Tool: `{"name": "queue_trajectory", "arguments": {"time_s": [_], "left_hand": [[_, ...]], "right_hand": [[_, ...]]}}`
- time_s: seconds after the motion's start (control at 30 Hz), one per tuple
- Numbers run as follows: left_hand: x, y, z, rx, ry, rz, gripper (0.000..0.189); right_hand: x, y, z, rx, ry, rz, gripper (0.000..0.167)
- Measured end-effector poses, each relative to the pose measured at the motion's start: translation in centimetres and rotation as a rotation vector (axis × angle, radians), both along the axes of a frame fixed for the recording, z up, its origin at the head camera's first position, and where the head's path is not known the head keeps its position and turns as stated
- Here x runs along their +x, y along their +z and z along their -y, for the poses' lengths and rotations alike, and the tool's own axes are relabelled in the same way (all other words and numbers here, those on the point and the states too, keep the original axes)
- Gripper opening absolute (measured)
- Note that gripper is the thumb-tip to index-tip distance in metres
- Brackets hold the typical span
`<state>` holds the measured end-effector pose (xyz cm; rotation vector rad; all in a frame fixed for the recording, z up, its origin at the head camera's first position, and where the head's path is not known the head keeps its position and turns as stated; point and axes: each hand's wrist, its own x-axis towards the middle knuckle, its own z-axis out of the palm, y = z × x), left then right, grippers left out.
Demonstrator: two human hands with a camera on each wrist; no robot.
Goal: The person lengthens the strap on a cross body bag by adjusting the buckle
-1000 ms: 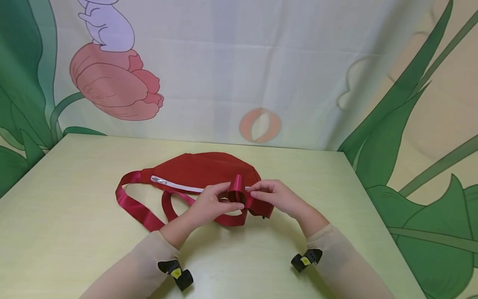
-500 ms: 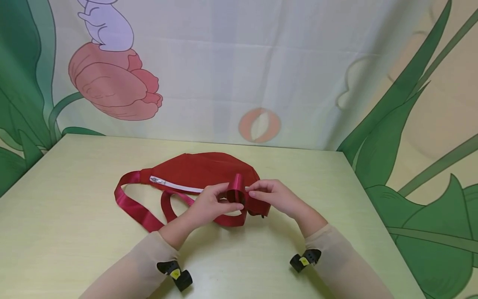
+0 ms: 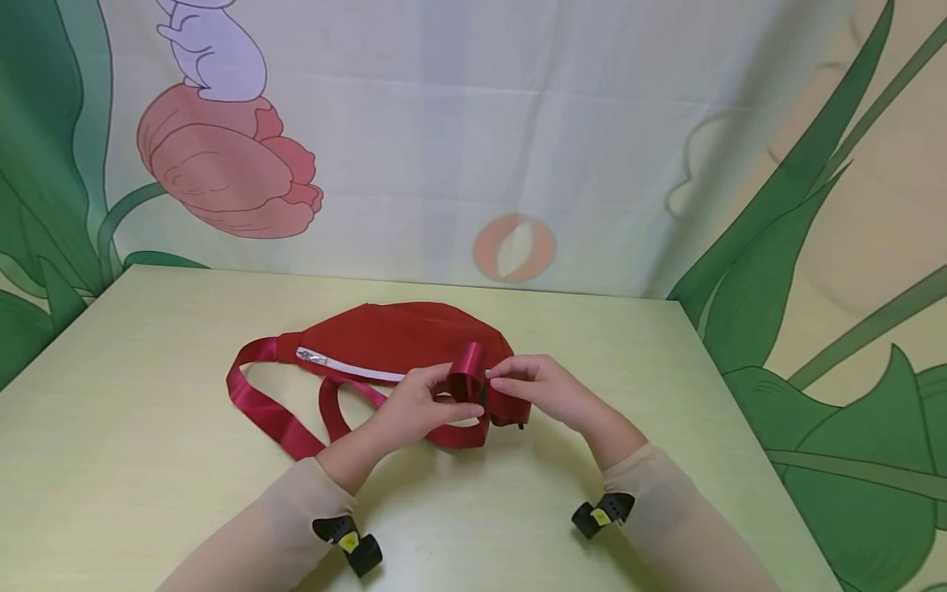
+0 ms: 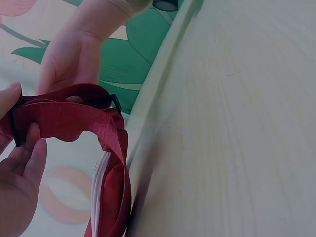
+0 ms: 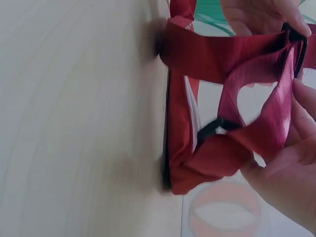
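A red waist bag [image 3: 414, 333] with a white zipper [image 3: 355, 366] lies on the table, its red strap curling in front of it. My left hand [image 3: 410, 407] pinches the strap at a black slide buckle [image 5: 297, 44], thumb on the buckle's edge in the right wrist view. From the other side my right hand [image 3: 543, 386] holds a folded length of the strap [image 5: 271, 126] between thumb and fingers. A small loop of strap [image 3: 468, 362] stands up between both hands. Another black buckle [image 5: 217, 126] sits nearer the bag's right end.
The pale wooden table [image 3: 148, 460] extends around the bag. A long strap loop [image 3: 266, 411] lies to the bag's left. Behind the table hangs a printed cloth backdrop [image 3: 385, 164] with leaves and a flower.
The small strap loop between the hands has tilted slightly to the right. The bag's right end and the right hand have shifted a little left. The left hand stays in place.
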<state>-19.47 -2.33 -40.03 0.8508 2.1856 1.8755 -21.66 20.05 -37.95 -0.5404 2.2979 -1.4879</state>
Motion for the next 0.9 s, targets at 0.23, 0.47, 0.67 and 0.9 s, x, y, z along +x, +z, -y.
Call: {"name": "queue_trajectory", "arguments": {"time_s": [0.23,0.47,0.67,0.9], "left_hand": [[0.01,0.34,0.21,0.005,0.022,0.005,0.036],[0.06,0.38,-0.12,0.007,-0.002,0.026,0.038],[0.05,0.54,0.08,-0.006,0.018,0.023,0.036],[-0.22,0.51,0.08,0.015,0.015,0.047,0.041]], "right_hand": [[-0.26,-0.12,-0.46,-0.001,-0.014,0.014,0.022],[-0.24,0.19,0.22,-0.023,-0.017,-0.001,0.022],[-0.26,0.18,-0.04,-0.001,-0.018,0.001,0.024],[-0.51,0.04,-0.36,-0.017,0.005,-0.012,0.022]]}}
